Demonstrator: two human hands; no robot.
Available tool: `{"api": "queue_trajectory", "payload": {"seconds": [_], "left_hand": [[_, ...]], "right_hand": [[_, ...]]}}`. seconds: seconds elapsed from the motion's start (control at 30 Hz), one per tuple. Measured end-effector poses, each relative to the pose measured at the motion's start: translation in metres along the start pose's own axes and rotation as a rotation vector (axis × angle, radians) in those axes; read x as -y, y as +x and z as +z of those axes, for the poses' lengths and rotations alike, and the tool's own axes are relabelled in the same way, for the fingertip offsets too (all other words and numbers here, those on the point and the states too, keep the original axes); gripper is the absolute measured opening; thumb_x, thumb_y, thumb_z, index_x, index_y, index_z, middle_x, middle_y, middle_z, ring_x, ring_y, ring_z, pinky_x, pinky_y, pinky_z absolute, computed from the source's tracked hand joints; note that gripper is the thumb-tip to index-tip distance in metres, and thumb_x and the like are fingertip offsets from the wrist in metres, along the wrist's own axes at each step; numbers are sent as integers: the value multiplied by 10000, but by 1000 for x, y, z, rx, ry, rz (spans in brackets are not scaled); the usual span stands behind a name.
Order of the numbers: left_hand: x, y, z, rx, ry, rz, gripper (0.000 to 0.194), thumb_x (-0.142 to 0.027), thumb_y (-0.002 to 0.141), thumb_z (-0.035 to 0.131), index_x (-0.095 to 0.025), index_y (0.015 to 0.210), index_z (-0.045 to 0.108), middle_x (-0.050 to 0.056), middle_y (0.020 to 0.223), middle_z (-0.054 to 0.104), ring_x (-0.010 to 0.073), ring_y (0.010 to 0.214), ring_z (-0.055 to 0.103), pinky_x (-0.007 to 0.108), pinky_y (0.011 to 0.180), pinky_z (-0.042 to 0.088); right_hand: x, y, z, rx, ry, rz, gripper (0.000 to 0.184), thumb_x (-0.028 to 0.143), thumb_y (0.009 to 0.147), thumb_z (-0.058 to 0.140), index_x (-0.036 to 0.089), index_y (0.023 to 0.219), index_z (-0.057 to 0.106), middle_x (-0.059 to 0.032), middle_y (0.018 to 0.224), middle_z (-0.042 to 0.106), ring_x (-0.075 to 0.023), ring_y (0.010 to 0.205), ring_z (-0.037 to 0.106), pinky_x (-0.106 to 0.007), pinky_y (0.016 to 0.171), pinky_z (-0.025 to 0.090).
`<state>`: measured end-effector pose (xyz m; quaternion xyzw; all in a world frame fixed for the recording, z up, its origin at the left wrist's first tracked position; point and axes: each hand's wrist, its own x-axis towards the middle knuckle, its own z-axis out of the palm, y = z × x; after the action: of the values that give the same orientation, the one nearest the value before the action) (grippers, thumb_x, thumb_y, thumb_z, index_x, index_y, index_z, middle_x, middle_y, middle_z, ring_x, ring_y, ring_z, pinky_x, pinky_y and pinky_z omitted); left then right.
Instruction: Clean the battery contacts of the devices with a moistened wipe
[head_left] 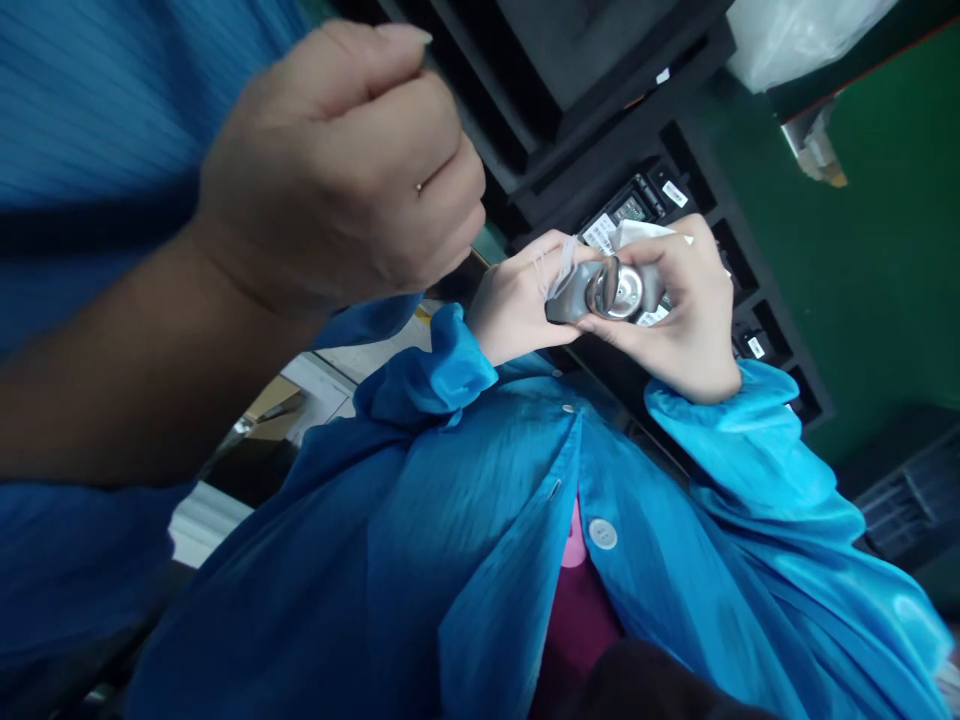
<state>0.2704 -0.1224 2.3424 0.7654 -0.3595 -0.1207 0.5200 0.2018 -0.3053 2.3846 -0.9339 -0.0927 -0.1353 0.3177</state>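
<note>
My left hand (516,305) and my right hand (694,320) meet in front of my chest, both closed on a small grey metal part (616,292) with a shiny round ring on its face. A white cloth (637,234) is bunched behind the part under my right fingers. A thin white strip lies across my left fingers. Blue coat sleeves (431,375) cover both my wrists. Another person's hand (341,165), a closed fist with a thin ring, hangs large and close at the upper left, apart from the part.
Behind my hands lies a black foam tray (757,270) with compartments holding dark labelled parts. More black trays (570,60) are stacked above it. A green surface (885,260) lies to the right, a white plastic bag (795,35) at the top right. The other person's blue coat fills the left.
</note>
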Motion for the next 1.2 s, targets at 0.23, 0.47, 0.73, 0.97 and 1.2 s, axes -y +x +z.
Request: {"api": "queue_trajectory", "payload": {"seconds": [0.23, 0.47, 0.73, 0.97, 1.2], "left_hand": [[14, 13, -12, 178, -67, 78, 544, -549, 753, 759, -174, 1125, 630, 51, 1095, 637, 187, 1024, 583, 397, 950, 488], [23, 26, -21, 274, -104, 110, 590, -661, 707, 749, -191, 1042, 630, 44, 994, 673, 188, 967, 578, 442, 940, 506], [13, 5, -9, 66, -68, 172, 461, -394, 737, 798, -262, 1140, 618, 38, 1110, 668, 226, 1036, 657, 392, 891, 571], [-1, -5, 6, -74, 61, 77, 427, -305, 779, 735, -253, 1179, 597, 41, 1184, 643, 220, 1091, 643, 360, 945, 563], [-3, 0, 5, -73, 63, 92, 380, -411, 839, 683, -248, 1169, 589, 46, 1153, 674, 233, 1067, 646, 469, 955, 560]], "right_hand": [[0, 10, -11, 169, 26, -97, 456, 661, 849, 593, 286, 1109, 590, -47, 940, 565, -247, 906, 556, -518, 831, 493], [4, 17, -25, 416, 95, -87, 452, 561, 872, 606, 331, 1259, 559, -48, 1163, 591, -277, 1055, 504, -571, 963, 445], [2, 2, -13, 114, 209, 45, 458, 629, 728, 751, 288, 1012, 635, -37, 923, 569, -234, 890, 547, -451, 773, 507], [14, -15, 15, -270, 59, 183, 503, 701, 722, 706, 278, 962, 575, -44, 925, 505, -250, 914, 526, -497, 803, 500], [13, -14, 0, -154, 54, 143, 446, 643, 782, 683, 272, 1018, 615, -66, 930, 533, -276, 933, 540, -517, 815, 497]]}}
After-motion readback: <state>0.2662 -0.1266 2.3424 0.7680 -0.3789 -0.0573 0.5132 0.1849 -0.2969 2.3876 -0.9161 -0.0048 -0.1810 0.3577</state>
